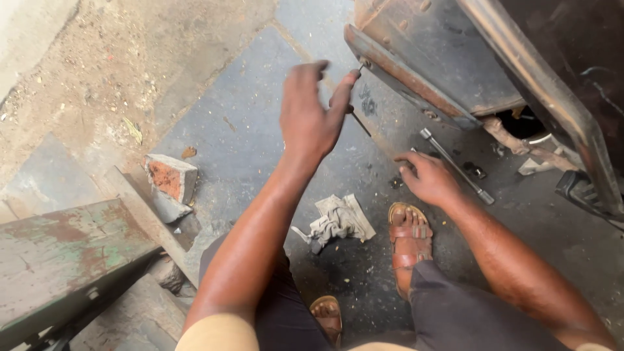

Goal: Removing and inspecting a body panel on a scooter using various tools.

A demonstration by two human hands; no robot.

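Dark, oil-stained concrete floor [260,130], gritty, with a patch of sandy dirt top left. View looks straight down from a seated or squatting person.

Nearest: 2 knees in dark shorts, feet in brown leather sandals. Right sandal [408,237] flat on the floor, left sandal [327,316] partly hidden under the leg. Worn green-painted metal bench edge [58,253] at lower left.

Just left of the right sandal lies a crumpled grey rag [338,221], not touched by either hand.

Right hand [429,179] is down at floor level, palm down, fingers loosely spread and slightly curled, tips on or just above the floor. Cannot tell if it grips anything. Just beside it, a long chrome socket extension bar [455,166] lies diagonally on the floor, close to the fingers but apart from them. Small dark bits near the bar, too small to identify.

Broken red brick chunk [170,179] sits on the floor to the left, well apart from both hands.

Left hand [312,117] is raised, arm extended forward, fingers narrowed, thumb and fingertips pinched around a thin dark rod-like tool [356,119]. The tool's upper end meets the lower edge of a rusty steel vehicle body panel [416,71].

Farthest: panel and a rusted frame member fill the top right; dark cavity below them.
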